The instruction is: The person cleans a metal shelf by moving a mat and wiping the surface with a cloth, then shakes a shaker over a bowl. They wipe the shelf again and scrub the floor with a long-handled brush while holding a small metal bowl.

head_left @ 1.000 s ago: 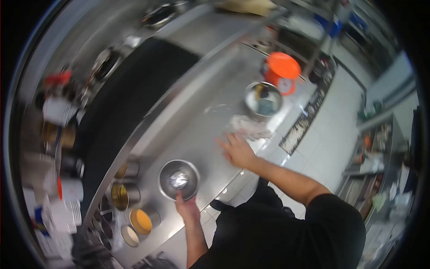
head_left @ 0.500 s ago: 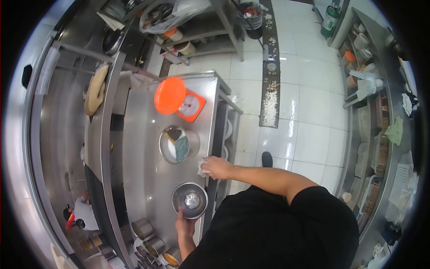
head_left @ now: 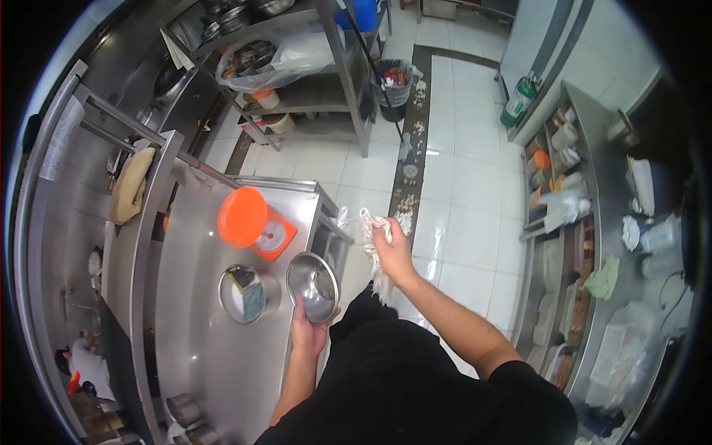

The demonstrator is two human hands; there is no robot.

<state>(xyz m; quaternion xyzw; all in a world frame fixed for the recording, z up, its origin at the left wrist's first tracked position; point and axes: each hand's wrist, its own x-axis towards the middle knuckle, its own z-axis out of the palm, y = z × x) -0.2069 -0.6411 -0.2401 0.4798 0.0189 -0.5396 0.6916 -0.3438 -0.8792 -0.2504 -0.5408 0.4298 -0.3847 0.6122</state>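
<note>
My left hand (head_left: 308,331) grips a round metal bowl (head_left: 304,278) by its lower rim, fingers underneath and thumb along the side. The bowl is tilted, its hollow facing up, just past the counter's edge. Crumpled in my right hand (head_left: 393,252) is a white stringy rag (head_left: 367,236), its loose strands dangling over the floor. Left of the bowl, a metal pot (head_left: 269,298) on the steel counter (head_left: 222,356) contains a green and yellow scouring sponge (head_left: 253,300) and something white. Behind the pot stands an orange kitchen scale (head_left: 276,236) with a round orange pan (head_left: 242,216).
A steel rack (head_left: 308,93) with a plastic bag of items rises beyond the counter. Past it are a waste bin (head_left: 393,93) and a dirty floor drain (head_left: 410,172). Shelves with containers (head_left: 552,159) line the right side; metal pots (head_left: 184,410) sit at lower left.
My right hand has lifted the rag off the counter's edge and moved it out over the floor. My left hand has raised and tilted the bowl. The view has shifted forward.
</note>
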